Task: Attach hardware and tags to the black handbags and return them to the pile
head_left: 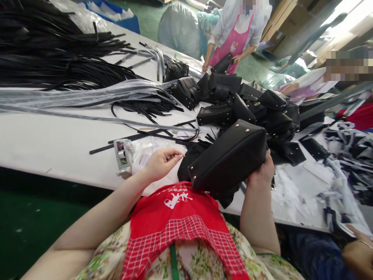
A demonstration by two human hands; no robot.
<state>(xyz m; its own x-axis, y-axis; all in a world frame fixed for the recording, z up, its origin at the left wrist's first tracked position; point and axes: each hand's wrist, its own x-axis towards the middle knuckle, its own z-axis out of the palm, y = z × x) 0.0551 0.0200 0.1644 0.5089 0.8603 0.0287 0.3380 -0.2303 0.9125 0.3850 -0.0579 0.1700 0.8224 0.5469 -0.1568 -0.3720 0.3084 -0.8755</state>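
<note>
A black handbag is tilted in front of my red apron, its base with small gold studs turned up towards me. My right hand grips it at its right end. To the left of the bag is my left hand, thumb and fingers pinched together; whether anything small is between them I cannot make out. Beneath the handbag lies black material, partly covered by it. Beside my left hand are a small grey box and clear plastic bags.
Several black handbags are piled farther back. Black straps and clear plastic strips cover the left of the white table. White scraps lie at right. A co-worker in a pink apron stands opposite; another person's hand is lower right.
</note>
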